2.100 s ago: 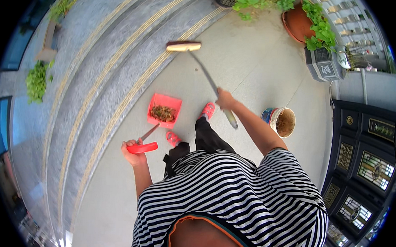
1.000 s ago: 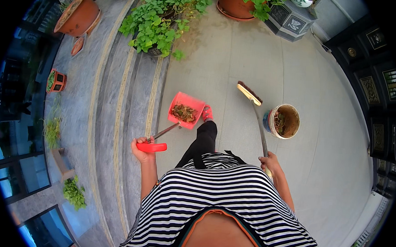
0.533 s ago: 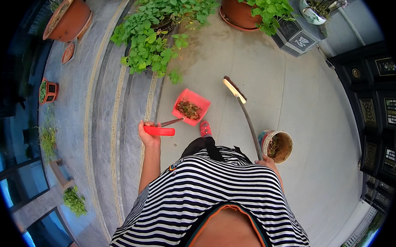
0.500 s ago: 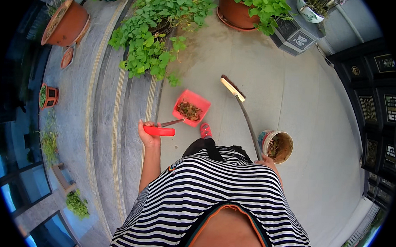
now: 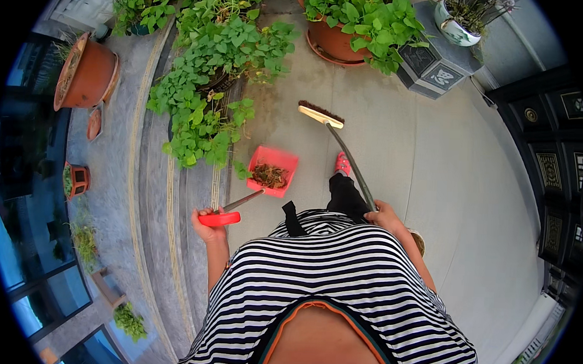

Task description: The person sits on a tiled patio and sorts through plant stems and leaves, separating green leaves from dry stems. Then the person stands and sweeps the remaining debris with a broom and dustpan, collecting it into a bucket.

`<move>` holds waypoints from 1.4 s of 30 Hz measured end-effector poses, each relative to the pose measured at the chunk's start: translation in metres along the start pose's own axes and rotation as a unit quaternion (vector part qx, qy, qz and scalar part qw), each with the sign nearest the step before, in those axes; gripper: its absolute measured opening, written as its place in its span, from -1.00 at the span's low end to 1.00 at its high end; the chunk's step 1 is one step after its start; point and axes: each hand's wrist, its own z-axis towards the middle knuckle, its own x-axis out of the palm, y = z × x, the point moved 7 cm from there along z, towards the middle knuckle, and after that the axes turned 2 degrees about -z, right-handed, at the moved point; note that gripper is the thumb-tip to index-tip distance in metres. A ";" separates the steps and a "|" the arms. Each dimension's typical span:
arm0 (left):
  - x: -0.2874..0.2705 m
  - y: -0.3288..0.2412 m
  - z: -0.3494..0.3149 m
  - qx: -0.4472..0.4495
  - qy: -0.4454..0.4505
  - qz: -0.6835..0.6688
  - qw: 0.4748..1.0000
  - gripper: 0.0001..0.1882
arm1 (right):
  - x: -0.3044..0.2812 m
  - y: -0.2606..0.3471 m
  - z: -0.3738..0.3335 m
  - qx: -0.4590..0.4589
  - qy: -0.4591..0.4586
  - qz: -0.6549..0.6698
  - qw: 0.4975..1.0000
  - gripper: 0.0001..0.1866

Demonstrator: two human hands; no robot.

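Note:
My left hand (image 5: 210, 226) is closed around the red handle end of a long-handled dustpan. The dustpan's red pan (image 5: 286, 161) is out ahead of me, left of centre, with dry brown leaves (image 5: 269, 176) lying in it. My right hand (image 5: 385, 216) grips the dark handle of a broom (image 5: 349, 155) near my waist. Its pale wooden head (image 5: 320, 115) with dark bristles points away from me, beyond the pan. The broom head and the pan are apart. A red shoe (image 5: 343, 163) shows beside the broom handle.
Leafy green potted plants (image 5: 207, 90) spread along the steps (image 5: 151, 195) at left. A big terracotta pot (image 5: 336, 42) and a grey stone pedestal (image 5: 433, 68) stand ahead. Behind my right forearm a bucket (image 5: 418, 242) is mostly hidden. A dark gate (image 5: 546, 160) lines the right side.
I have stepped ahead, and the bucket has slipped behind my right forearm. The broom head has swung left. The dustpan, leaves still inside, stays in my left hand.

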 end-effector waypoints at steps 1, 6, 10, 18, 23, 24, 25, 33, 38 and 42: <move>0.004 0.003 -0.006 0.008 -0.022 -0.005 1.000 -0.68 | -0.012 0.011 0.022 0.003 0.016 0.034 0.999 -0.78; 0.050 0.015 -0.025 0.049 -0.091 -0.042 0.994 -0.69 | -0.056 0.088 0.087 0.073 0.057 0.074 0.993 -0.79; 0.066 0.024 -0.021 0.076 -0.121 -0.072 0.987 -0.71 | -0.071 0.158 0.137 0.074 0.084 0.073 0.991 -0.81; 0.045 0.034 -0.011 0.112 -0.276 -0.112 0.948 -0.67 | -0.067 0.260 0.230 0.070 0.114 0.154 0.979 -0.87; 0.048 0.033 0.021 0.068 -0.288 -0.113 0.949 -0.67 | -0.052 0.331 0.268 0.061 0.119 0.170 0.976 -0.83; 0.049 0.034 0.025 0.055 -0.287 -0.132 0.947 -0.66 | -0.049 0.343 0.281 0.057 0.129 0.190 0.972 -0.83; 0.052 0.038 0.030 0.041 -0.285 -0.151 0.946 -0.66 | -0.046 0.356 0.294 0.054 0.140 0.209 0.966 -0.82; 0.101 0.045 0.028 0.127 -0.392 -0.200 0.889 -0.66 | -0.032 0.485 0.423 -0.018 0.120 0.157 0.980 -0.85; 0.163 0.058 0.019 0.190 -0.401 -0.209 0.872 -0.71 | -0.007 0.590 0.555 -0.068 0.083 0.068 0.992 -0.85; 0.210 0.076 0.009 0.219 -0.437 -0.229 0.842 -0.72 | 0.004 0.672 0.657 -0.048 0.002 0.023 0.999 -0.88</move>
